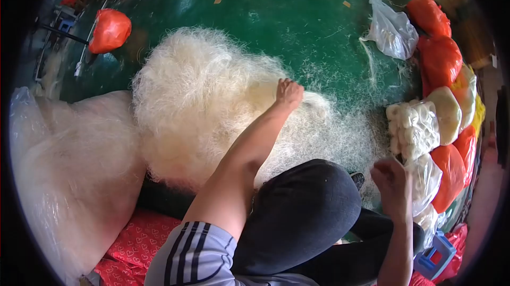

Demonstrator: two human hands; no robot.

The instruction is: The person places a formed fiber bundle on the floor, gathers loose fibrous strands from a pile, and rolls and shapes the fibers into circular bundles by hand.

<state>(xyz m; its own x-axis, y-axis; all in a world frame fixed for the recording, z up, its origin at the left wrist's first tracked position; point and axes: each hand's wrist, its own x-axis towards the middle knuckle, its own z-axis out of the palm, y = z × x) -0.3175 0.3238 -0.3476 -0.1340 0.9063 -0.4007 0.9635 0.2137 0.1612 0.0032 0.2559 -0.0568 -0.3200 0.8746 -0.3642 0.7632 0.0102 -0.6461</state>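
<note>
A big loose heap of pale, hair-like fibre [191, 84] spreads over the green floor before my knees. My left hand [290, 94] reaches out over its right part, fingers curled down and closed on a tuft of the fibre. Thin loose strands [350, 132] lie scattered to the right of that hand. Raised beside my right knee, my right hand [392, 185] is closed, apart from the heap. What its curled fingers hold, if anything, is hidden.
At left bulges a large clear plastic bag [79, 164] of fibre. Orange bags [441, 60] and a clear bag of white bundles [413, 128] line the right side. Another orange bag [110, 31] sits back left. A blue plastic stool [435, 257] stands low right.
</note>
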